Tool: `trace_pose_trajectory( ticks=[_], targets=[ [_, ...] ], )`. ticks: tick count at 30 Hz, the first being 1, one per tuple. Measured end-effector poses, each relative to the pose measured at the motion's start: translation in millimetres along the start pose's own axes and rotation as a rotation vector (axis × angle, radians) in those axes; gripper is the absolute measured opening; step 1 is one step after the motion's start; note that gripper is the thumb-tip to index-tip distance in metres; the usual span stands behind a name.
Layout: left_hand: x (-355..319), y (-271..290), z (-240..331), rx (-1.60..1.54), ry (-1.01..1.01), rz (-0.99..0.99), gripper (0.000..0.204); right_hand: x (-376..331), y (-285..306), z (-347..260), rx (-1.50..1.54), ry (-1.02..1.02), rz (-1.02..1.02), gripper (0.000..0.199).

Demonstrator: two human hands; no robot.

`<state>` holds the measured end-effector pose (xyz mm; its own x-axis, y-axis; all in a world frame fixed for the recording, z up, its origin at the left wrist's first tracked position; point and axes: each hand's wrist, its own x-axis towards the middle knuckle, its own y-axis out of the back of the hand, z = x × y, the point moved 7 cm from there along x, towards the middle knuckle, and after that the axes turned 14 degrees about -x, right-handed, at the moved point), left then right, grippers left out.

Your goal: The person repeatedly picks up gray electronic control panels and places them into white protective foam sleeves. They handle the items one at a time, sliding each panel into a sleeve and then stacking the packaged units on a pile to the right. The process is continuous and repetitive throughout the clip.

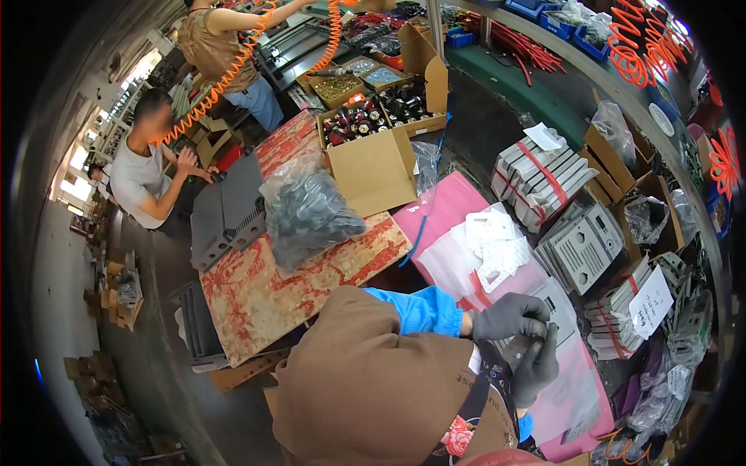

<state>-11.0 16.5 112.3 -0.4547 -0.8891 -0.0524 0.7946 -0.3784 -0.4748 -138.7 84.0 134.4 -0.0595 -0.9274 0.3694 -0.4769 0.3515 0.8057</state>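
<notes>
Both my hands wear grey gloves and meet fingertip to fingertip over a light grey metal panel (562, 312). My left hand (509, 317), coming out of a blue sleeve, has its fingers curled into a pinch. My right hand (536, 371) is closed with its thumb and fingers pressed together against the left fingertips. Anything between the fingers is too small or hidden to make out. The panel lies on pink foam sheeting (447, 203) with clear plastic over it. White cut-out sheets (495, 247) lie just beyond the panel.
Stacks of grey panels tied with red straps (540, 180) and loose slotted panels (581, 247) stand alongside. A worn red-and-cream board (303, 276) carries a plastic bag of dark parts (307, 210) and an open carton (373, 175). Two people (144, 167) (225, 58) work at the left.
</notes>
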Motion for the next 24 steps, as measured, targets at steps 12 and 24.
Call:
trace_pose_trajectory(
  ticks=[12,24],
  targets=[
    [7.3,-19.7,6.8,0.214,-0.063,-0.167,0.022,21.0,2.7,8.0,0.581,-0.368,-0.049,0.052],
    [17.0,17.7,-48.1,-0.658,0.223,-0.077,0.014,7.1,10.4,91.4,0.269,-0.624,0.226,0.057]
  ],
)
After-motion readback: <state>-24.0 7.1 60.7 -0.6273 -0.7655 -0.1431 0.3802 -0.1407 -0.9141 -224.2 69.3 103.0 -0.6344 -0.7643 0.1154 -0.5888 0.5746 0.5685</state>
